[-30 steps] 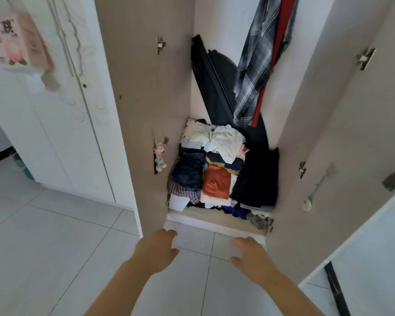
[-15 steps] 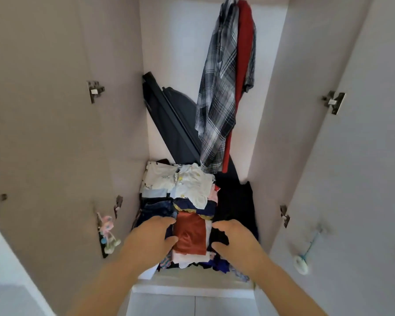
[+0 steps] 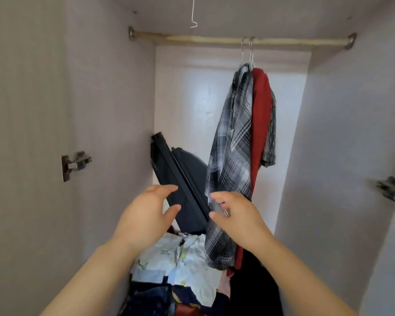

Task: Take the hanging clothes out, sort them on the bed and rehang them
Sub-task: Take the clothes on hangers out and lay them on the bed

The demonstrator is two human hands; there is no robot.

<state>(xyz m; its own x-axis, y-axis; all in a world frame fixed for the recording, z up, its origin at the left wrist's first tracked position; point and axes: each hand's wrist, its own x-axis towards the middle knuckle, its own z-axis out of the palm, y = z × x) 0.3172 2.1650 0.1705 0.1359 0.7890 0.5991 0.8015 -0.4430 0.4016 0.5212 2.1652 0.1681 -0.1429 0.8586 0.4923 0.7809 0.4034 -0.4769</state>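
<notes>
Wardrobe rail (image 3: 214, 39) carries the plaid shirt (image 3: 235, 137) and red garment (image 3: 261, 124), soft, light cloth likely to slip if tugged, so best lifted by the hanger hooks (image 3: 248, 49), while left hand (image 3: 146, 210) and right hand (image 3: 235, 215) hover open below, gripping nothing.

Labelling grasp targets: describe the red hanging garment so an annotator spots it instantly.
Look at the wooden rail across the top of the open wardrobe; two wire hangers hook on right of its middle. The red garment hangs below them, against the grey plaid shirt. It alone is plain solid red, with no checks.
</notes>
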